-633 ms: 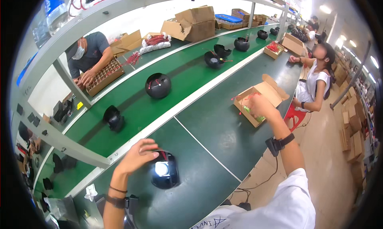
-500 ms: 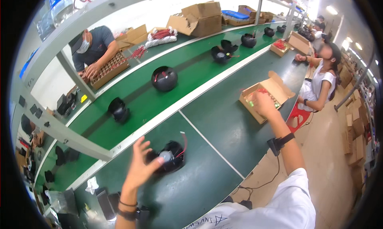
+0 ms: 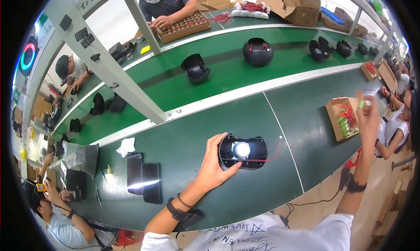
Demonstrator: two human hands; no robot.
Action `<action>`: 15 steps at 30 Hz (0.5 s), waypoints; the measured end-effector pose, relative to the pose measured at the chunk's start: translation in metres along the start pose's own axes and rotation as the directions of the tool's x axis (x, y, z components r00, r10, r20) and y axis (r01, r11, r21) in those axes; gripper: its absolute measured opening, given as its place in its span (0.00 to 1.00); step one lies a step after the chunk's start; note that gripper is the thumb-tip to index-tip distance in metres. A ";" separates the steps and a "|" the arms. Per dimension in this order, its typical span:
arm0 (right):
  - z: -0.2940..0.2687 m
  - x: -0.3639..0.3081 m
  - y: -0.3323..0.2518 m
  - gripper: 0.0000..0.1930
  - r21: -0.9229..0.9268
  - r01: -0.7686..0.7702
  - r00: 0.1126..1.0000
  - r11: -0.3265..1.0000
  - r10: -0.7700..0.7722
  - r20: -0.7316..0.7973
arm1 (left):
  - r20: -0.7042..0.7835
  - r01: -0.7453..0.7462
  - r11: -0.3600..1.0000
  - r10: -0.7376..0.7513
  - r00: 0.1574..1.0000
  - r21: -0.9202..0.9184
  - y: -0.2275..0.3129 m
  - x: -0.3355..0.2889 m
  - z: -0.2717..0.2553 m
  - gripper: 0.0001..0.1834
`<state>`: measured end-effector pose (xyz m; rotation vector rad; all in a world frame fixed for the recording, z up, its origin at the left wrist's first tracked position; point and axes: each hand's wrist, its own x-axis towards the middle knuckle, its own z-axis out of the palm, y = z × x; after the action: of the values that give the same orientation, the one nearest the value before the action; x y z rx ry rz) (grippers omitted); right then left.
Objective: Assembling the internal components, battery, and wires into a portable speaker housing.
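Note:
A black plastic housing (image 3: pixel 258 164), oblong and hollow, lies on the green bench with a round silver part (image 3: pixel 241 150) in its middle. A thin red wire runs out of it to a small white connector. My left hand (image 3: pixel 215 165) grips its left end, fingers behind and thumb at the near edge. Raised at the right, my right hand (image 3: pixel 369 115) is closed in a pinch on a small green piece (image 3: pixel 361 104), blurred and mostly covered by the fingers. Just left of that hand stands an open cardboard box (image 3: pixel 336 125) of green cylinders with red wires (image 3: pixel 347 113).
Two dark phones (image 3: pixel 151 183), tweezers (image 3: pixel 99 196) and a crumpled white tissue (image 3: pixel 126 147) lie left on the bench. Beyond a pale rail, a green conveyor carries black shells (image 3: pixel 258 52). A metal post (image 3: pixel 116 76) rises at the left. Other people work around the line.
My left hand, hovering open beside the housing before, now grips it. My right hand has come up out of the cardboard box with a small green piece. The view has swung to the left.

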<state>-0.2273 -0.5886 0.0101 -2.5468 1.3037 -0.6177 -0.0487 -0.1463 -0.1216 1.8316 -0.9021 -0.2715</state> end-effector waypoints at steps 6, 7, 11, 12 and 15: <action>0.048 -0.148 -0.134 0.23 0.958 0.214 0.881 0.191 -0.461 -0.105 | -0.082 -0.118 0.960 0.100 0.992 -0.255 -0.012 -0.004 0.016 0.52; 0.069 -0.172 -0.146 0.24 0.976 0.140 0.850 0.166 -0.526 -0.033 | -0.076 -0.113 0.966 0.098 0.992 -0.231 -0.011 -0.003 0.017 0.53; 0.120 -0.200 -0.165 0.17 0.974 0.107 0.814 0.199 -0.580 0.029 | -0.012 -0.075 0.983 0.074 0.997 -0.166 -0.007 0.001 0.014 0.57; 0.127 -0.201 -0.168 0.16 0.970 0.094 0.811 0.224 -0.583 0.056 | -0.018 -0.062 0.985 0.060 0.998 -0.164 -0.009 0.001 0.013 0.57; 0.130 -0.206 -0.170 0.16 0.936 0.183 0.771 0.301 -0.635 0.053 | -0.007 -0.131 0.980 0.131 0.991 -0.151 -0.014 0.000 0.012 0.58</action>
<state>-0.1523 -0.3224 -0.0973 -1.8162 -0.0396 -0.5644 -0.0488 -0.1521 -0.1393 1.6256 -0.9735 -0.2527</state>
